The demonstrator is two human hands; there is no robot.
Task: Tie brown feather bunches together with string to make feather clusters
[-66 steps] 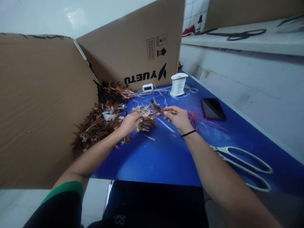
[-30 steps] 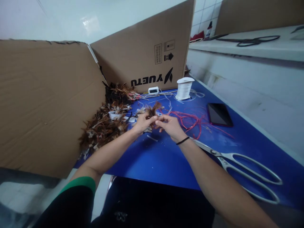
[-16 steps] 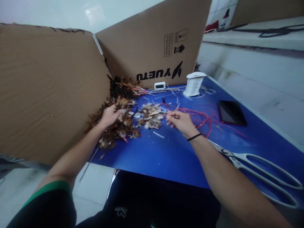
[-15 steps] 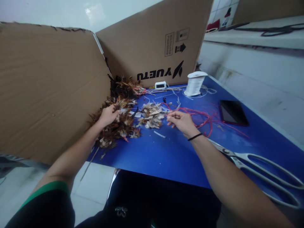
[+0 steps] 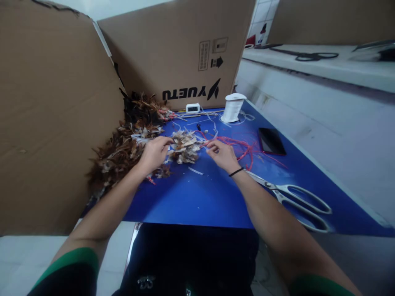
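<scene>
A pale brown-and-white feather bundle [image 5: 186, 150] lies between my hands over the blue table [image 5: 197, 197]. My right hand [image 5: 222, 155] is closed in a pinch at the bundle's right end, where red string [image 5: 243, 148] runs close by. The exact grip point is too small to make out. My left hand [image 5: 155, 154] reaches the bundle's left edge with its fingers bent together; what lies between the fingertips is hidden. Left of that hand spreads a heap of darker brown feathers [image 5: 115, 152]. A short whitish strip [image 5: 195, 170] rests on the table in front of the bundle.
Cardboard panels [image 5: 173, 53] wall off the back and left. Beyond the bundle stand a small white digital device [image 5: 193, 108] and a white spool [image 5: 233, 109]. At right lie a dark phone [image 5: 271, 141] and large scissors [image 5: 286, 197], partly under my right forearm.
My left hand has moved right, from the brown feather heap to the left edge of the pale bundle. My right hand stays at the bundle's right end. The camera view has turned right.
</scene>
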